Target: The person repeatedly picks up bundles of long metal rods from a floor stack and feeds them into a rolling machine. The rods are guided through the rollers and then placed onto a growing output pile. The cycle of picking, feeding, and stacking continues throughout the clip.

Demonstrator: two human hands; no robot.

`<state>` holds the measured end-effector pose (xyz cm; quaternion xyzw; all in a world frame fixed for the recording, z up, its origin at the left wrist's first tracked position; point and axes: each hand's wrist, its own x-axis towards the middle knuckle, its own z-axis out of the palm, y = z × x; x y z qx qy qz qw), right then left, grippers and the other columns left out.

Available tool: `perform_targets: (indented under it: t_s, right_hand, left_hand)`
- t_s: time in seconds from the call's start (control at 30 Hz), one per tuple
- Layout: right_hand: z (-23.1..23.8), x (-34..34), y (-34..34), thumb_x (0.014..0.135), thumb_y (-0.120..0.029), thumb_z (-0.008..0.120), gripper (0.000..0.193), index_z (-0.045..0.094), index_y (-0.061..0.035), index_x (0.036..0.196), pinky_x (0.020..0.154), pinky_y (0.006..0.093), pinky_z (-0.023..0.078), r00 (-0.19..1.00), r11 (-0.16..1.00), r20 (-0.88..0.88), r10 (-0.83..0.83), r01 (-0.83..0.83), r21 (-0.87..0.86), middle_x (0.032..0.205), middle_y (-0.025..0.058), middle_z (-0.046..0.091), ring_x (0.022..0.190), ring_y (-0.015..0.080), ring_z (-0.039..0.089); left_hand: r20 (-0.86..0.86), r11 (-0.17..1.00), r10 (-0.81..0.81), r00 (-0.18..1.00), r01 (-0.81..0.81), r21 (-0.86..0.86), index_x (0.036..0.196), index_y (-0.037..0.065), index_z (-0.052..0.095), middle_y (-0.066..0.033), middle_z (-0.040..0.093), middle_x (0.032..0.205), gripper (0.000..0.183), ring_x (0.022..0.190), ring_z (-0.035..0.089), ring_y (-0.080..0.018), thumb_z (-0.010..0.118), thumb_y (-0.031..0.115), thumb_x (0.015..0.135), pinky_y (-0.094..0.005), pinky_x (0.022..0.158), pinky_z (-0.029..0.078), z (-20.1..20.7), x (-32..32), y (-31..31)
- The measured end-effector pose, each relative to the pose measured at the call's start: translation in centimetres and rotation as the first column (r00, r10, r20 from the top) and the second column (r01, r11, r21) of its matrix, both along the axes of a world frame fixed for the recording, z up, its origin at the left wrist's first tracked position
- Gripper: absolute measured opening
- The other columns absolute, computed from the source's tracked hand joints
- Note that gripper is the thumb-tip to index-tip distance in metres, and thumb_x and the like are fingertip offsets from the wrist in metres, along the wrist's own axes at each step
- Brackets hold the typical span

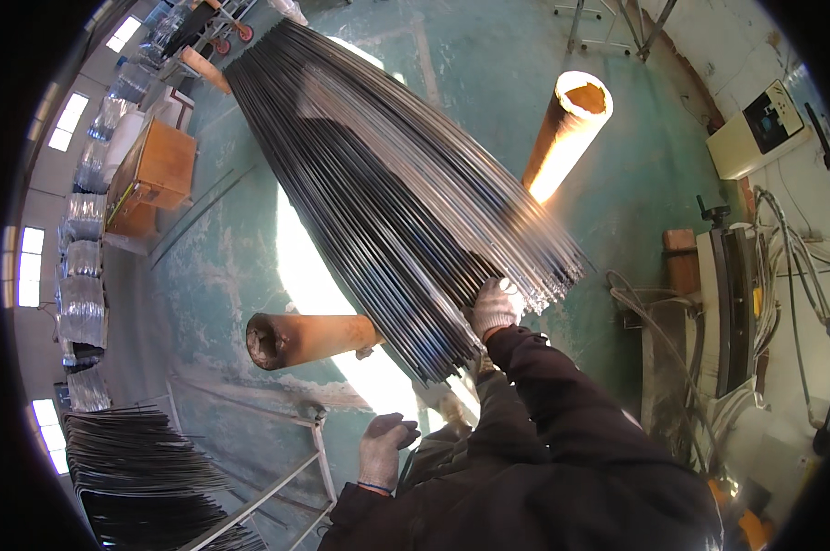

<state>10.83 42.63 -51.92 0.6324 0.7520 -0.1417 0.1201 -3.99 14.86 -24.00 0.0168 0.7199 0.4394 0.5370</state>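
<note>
A long, wide layer of thin dark metal rods (369, 202) stretches from the far upper left toward me, with its near ends spread out. My right hand (497, 303), in a whitish knit glove, is at those near ends, its fingers closed over a few rods. How many it grips is hidden. Lower and to the left, my left hand (384, 450) wears a similar glove with dark fingertips. It hangs beside my leg, apart from the rods, with loosely bent fingers and nothing visible in them.
Rusty cylinders stand either side of the rods: one at left (314, 340), one at right (569, 133). More dark rods (139, 468) lie in a metal frame (318, 459) at lower left. Machinery with cables (727, 303) stands at right, an orange-brown cabinet (162, 165) at left.
</note>
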Motion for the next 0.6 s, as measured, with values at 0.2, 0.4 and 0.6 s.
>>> perform_targets:
  t_s: [0.2, 0.4, 0.6]
  right_hand:
    - [-5.1, -2.7, -3.3, 0.106, -0.033, 0.065, 0.060, 0.051, 0.0071, 0.148, 0.079, 0.0515, 0.066, 0.557, 0.696, 0.733, -0.391, -0.342, 0.631, 0.130, 0.0206, 0.066, 0.115, 0.0343, 0.072]
    - [-1.1, -0.8, -1.3, 0.101, -0.023, 0.065, 0.052, 0.055, 0.0051, 0.143, 0.090, 0.0508, 0.063, 1.000, 0.994, 0.006, 0.003, -0.002, -0.109, 0.134, 0.0234, 0.063, 0.118, 0.0394, 0.068]
    - [2.1, -2.9, -1.5, 0.100, -0.020, 0.068, 0.047, 0.056, 0.0026, 0.140, 0.092, 0.0572, 0.063, 0.995, 0.999, 0.093, -0.033, 0.032, 0.009, 0.141, 0.0264, 0.058, 0.134, 0.0466, 0.059]
  left_hand:
    - [0.015, 0.998, -0.060, 0.998, 0.059, 0.039, 0.133, -0.011, 0.061, -0.0263, 0.077, 0.119, 0.038, 0.106, 0.077, -0.0339, 0.066, 0.004, 0.098, -0.0452, 0.099, 0.063, -0.4, 1.1, 3.0]
    - [0.028, 0.995, -0.097, 0.995, 0.097, 0.024, 0.135, -0.012, 0.060, -0.0254, 0.077, 0.119, 0.039, 0.107, 0.077, -0.0333, 0.066, 0.004, 0.099, -0.0429, 0.100, 0.063, -0.5, 1.1, 4.7]
    - [-0.021, 0.980, -0.186, 0.982, 0.187, 0.064, 0.135, -0.013, 0.060, -0.0253, 0.077, 0.119, 0.040, 0.107, 0.078, -0.0328, 0.066, 0.004, 0.099, -0.0412, 0.100, 0.062, -0.1, -0.5, 5.3]
